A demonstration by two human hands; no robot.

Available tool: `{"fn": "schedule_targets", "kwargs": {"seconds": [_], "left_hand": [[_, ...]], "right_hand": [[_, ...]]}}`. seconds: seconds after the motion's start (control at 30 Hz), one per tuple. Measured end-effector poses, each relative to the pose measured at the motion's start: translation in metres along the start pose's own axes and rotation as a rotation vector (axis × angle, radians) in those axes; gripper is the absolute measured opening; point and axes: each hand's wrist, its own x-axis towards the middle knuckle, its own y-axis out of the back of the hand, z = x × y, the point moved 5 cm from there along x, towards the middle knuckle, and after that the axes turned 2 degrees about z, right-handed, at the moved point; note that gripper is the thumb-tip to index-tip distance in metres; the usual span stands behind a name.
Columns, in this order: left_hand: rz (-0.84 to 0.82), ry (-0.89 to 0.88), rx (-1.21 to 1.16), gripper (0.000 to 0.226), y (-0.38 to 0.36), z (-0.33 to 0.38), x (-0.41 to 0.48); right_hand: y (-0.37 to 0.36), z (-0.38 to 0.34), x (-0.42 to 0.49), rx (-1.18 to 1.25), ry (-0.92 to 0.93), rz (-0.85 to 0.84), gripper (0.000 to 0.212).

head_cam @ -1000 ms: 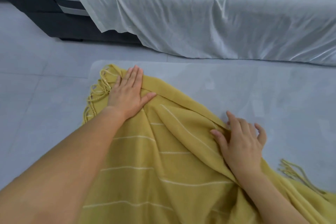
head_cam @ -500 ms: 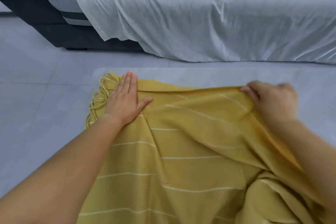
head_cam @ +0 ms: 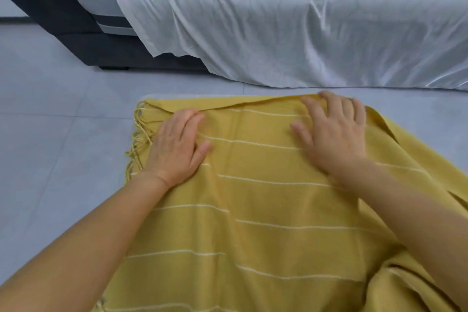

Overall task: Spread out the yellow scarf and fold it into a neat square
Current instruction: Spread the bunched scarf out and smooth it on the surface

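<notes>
Yellow scarf (head_cam: 266,197) is down flat on the floor (head_cam: 50,134), white stripes running across it, far edge straight and facing the bed. Left hand (head_cam: 174,149) lies palm-down on the scarf's far left corner, fingers straight and together, just inside the tangled fringe (head_cam: 138,139). Right hand (head_cam: 334,134) is on the far edge too, well apart from the left, fingers spread and pressing flat. Neither hand has a grip on the cloth, and both are relaxed and open on top of it. The scarf's right side bunches in loose folds under the right forearm. Beneath it there may be a pale mat (head_cam: 417,114), hard to tell against the tiles. Beyond, a white sheet (head_cam: 278,20) drapes over a dark bed frame (head_cam: 83,40).
</notes>
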Motion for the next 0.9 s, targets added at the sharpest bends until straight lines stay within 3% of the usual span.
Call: {"fn": "schedule_targets", "kwargs": {"seconds": [0.07,0.17,0.3,0.5,0.7,0.9], "left_hand": [[-0.086,-0.093,0.000,0.061,-0.007,0.003,-0.008],[-0.208,0.057,0.056,0.075,-0.014,-0.015,-0.006],[-0.278,0.180,0.136,0.091,-0.017,-0.039,0.011],[-0.364,0.481,0.181,0.085,-0.015,-0.071,0.033],[-0.290,0.280,0.023,0.086,-0.009,0.002,-0.014],[-0.352,0.282,-0.045,0.092,0.003,0.060,-0.118]], "right_hand": [[-0.006,-0.017,-0.020,0.009,0.030,-0.144,0.063],[-0.028,-0.021,-0.035,-0.017,0.043,-0.367,0.076],[-0.037,-0.018,-0.039,-0.055,0.045,-0.360,0.077],[-0.036,-0.021,-0.039,-0.071,0.043,-0.360,0.076],[-0.036,-0.021,-0.038,-0.072,0.033,-0.424,0.076],[-0.009,-0.030,-0.080,0.005,0.002,-0.492,0.079]]}}
